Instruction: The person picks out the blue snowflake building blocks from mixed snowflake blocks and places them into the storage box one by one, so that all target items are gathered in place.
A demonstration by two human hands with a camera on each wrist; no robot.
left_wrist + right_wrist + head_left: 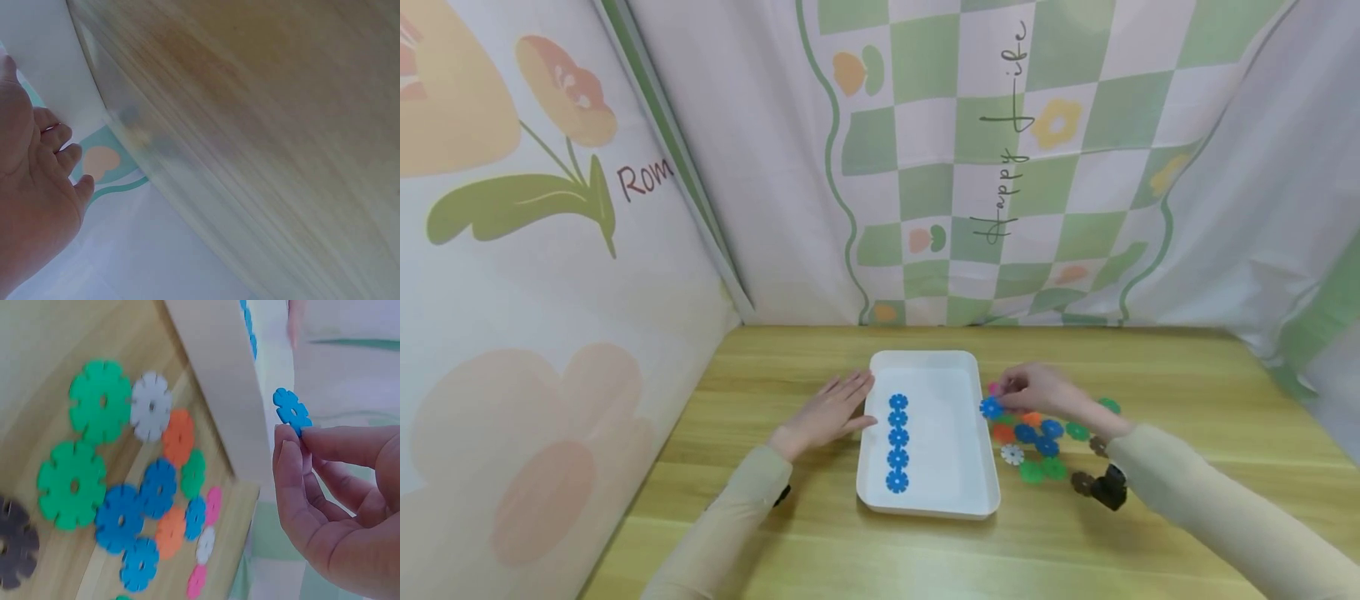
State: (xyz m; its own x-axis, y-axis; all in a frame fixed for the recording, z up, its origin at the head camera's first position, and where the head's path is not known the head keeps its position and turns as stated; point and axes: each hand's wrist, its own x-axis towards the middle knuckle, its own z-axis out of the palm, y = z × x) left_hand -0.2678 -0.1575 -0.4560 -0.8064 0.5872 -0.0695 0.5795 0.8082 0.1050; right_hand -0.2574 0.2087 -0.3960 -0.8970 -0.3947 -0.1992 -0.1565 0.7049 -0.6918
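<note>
At the right rim of the tray (947, 433), the right hand (1045, 390) pinches 1 blue disc (991, 407), face toward the head camera. The left hand (827, 417), fingers extended, touches the tray's left rim. Inside, 5 blue discs (893, 438) run lengthwise.

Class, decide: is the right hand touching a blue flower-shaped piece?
Touching. The right wrist view shows it: the right hand pinches one edge of the blue piece between thumb and finger.

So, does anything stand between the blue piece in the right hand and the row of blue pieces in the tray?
Only the tray's right rim, near the held blue piece. Beyond it, bare tray floor reaches the row of blue pieces; the left hand is at the tray's opposite side, outside this path.
</note>
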